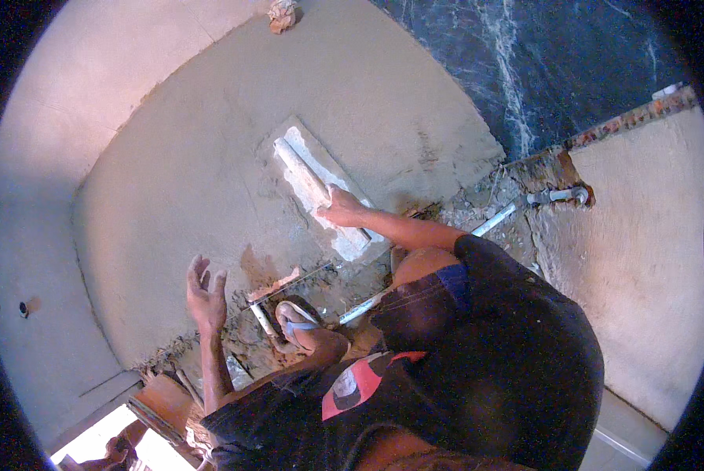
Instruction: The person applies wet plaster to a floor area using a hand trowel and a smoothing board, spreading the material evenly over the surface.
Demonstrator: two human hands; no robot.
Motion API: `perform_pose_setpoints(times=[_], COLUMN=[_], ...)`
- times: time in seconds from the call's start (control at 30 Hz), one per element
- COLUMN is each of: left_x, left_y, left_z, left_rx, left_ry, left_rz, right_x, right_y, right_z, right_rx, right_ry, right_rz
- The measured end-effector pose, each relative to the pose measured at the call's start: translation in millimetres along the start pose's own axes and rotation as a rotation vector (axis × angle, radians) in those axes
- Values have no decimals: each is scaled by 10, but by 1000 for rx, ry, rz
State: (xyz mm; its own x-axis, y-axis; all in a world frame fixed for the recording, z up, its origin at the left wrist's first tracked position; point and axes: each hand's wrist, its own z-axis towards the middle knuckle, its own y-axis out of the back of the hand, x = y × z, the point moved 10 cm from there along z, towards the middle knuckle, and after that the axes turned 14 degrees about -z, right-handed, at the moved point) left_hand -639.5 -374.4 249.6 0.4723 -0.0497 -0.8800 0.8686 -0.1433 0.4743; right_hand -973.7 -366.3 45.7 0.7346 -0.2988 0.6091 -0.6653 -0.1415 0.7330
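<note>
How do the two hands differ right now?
The right hand grips a long pale float pressed flat to the wet plaster wall; the left hand holds nothing. The right hand's fingers are closed on the float; the left hand's are spread, palm open, off the wall. The right arm is stretched out; the left is bent upward. Both are bare.

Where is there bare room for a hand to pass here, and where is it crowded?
Free: the smooth plaster between the float, held by the right hand, and the open left hand. Crowded: the rubble and pipes below the float.
</note>
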Motion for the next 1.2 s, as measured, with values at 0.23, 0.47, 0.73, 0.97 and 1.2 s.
perform_pose_setpoints(times=[0.23,0.47,0.73,0.97,1.2], left_x=[-109,-75,-136,-234,-359], left_y=[-191,-144,-182,-278,-795], left_z=[17,22,108,215,455], left_rx=[78,79,121,184,453], left_ry=[-35,-20,7,-46,-69], left_rz=[-4,-16,25,40,151], right_x=[-178,-787,-1670,-1825,-1516], right_y=[237,825,1349,1156,698], right_z=[135,230,-17,-343,-825], right_rx=[-109,-213,-353,-499,-588], right_ry=[-57,-216,-508,-676,-783], right_rz=[-88,-79,41,143,256])
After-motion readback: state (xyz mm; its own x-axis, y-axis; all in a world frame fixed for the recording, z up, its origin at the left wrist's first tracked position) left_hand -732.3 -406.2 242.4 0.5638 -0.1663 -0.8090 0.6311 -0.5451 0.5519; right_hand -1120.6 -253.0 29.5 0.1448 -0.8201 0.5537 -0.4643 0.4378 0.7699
